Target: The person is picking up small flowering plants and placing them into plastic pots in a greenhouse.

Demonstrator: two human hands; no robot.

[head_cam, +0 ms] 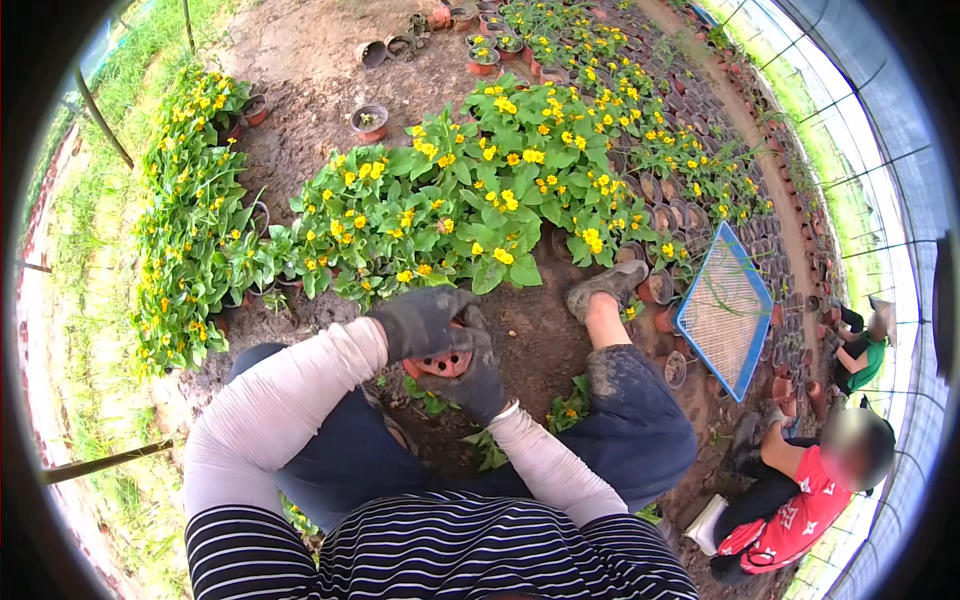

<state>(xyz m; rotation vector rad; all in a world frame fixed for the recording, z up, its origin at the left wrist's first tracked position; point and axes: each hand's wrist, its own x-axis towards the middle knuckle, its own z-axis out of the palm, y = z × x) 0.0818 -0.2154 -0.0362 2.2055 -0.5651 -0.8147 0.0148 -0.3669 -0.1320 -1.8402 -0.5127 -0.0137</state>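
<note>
A small terracotta-coloured plant pot (441, 365) is held in front of my knees, its base with dark drainage holes turned up towards me. My left hand (424, 324), in a dark, soiled work glove, grips its far side. Wrapped around the near right side is my right hand (474, 382), gloved the same way. The fingers of both hands meet over the pot and hide much of it; its contents cannot be seen. Just beyond my hands stands a dense group of yellow-flowered plants (450, 202) with broad green leaves. Loose green leaves (431, 397) lie on the soil below the pot.
A blue-framed mesh tray (724, 311) rests over rows of pots (675, 195) at right. Another flower row (187, 225) runs along the left. A person in red (799, 510) sits at lower right, another in green (862, 360) beyond. A small pot (370, 122) stands on the bare soil.
</note>
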